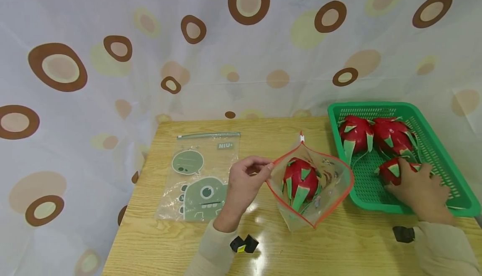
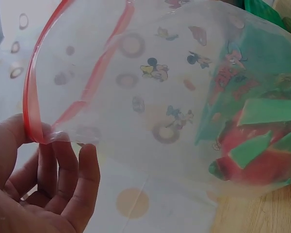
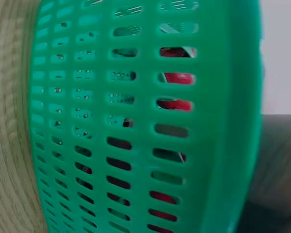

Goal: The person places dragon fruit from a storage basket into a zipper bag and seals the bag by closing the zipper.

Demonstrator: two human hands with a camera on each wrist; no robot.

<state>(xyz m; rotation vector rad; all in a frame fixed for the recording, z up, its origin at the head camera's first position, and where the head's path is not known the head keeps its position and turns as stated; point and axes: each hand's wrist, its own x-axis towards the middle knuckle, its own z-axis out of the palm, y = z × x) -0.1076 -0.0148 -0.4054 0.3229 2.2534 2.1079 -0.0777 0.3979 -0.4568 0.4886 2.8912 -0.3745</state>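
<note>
My left hand (image 1: pixel 242 182) pinches the red zip rim of a clear plastic zip bag (image 1: pixel 331 175) between thumb and fingers. The bag's mouth gapes wide, and a red dragon fruit (image 1: pixel 303 180) with green scales lies inside. Small cartoon figures (image 2: pixel 155 73) are printed on the bag in the left wrist view. Over the near part of a green basket (image 1: pixel 370 205), my right hand (image 1: pixel 421 192) grips another dragon fruit (image 1: pixel 389 173), partly covering it. The right wrist view shows mostly the slotted basket wall (image 3: pixel 140 111), which hides the fingers.
Two more dragon fruits, one at left (image 1: pixel 355 134) and one at right (image 1: pixel 393 136), sit in the basket's far end. A flat zip bag (image 1: pixel 205 163) with a green dinosaur print lies left on the wooden table (image 1: pixel 143 234). A patterned cloth (image 1: pixel 211 67) hangs behind.
</note>
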